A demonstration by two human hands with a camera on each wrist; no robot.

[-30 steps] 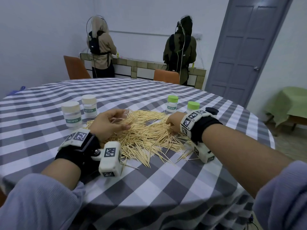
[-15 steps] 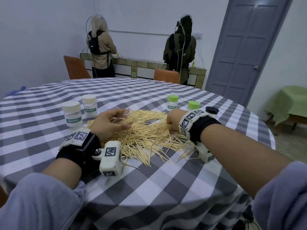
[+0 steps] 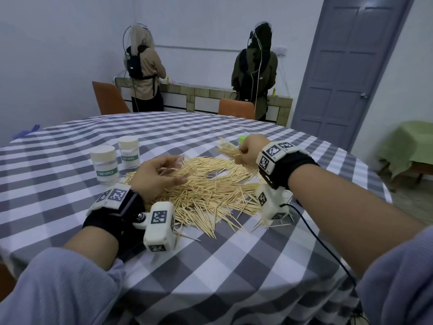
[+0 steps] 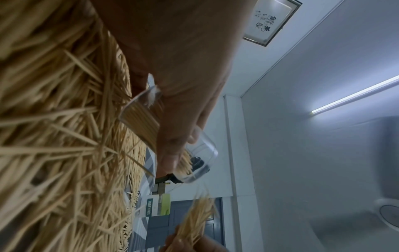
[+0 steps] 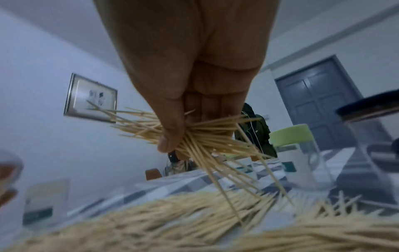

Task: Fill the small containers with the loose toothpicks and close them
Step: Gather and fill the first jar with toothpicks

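Toothpicks lie in a loose pile (image 3: 206, 186) on the checked tablecloth (image 3: 210, 259), and the pile serves as landmark. Left hand (image 3: 154, 177) rests at the pile's left edge, fingers curled round a clear jar (image 3: 187, 166) held tilted on its side, mouth toward the right; the left wrist view shows the jar (image 4: 168, 131) part filled with toothpicks lying along its length, thumb across its wall. Right hand (image 3: 250, 148) is raised above the pile's far right edge, thumb and fingers pinching a bundle (image 3: 229, 148) of toothpicks that fans out to both sides; in the right wrist view the bundle (image 5: 194, 134) is splayed, with a few sticks trailing down toward the pile (image 5: 194, 228). Bundle and jar mouth are apart, the bundle being to the right of the jar and farther off. Two capped jars with beige lids, labelled TOOTHPICK, stand upright just left of the pile, the near one (image 3: 104, 164) and the far one (image 3: 128, 148) side by side. A green-lidded jar (image 5: 300, 153) stands upright beyond the pile's right side, mostly hidden behind the right hand in the head view. A dark-lidded jar (image 5: 371, 136) stands to its right, blurred.
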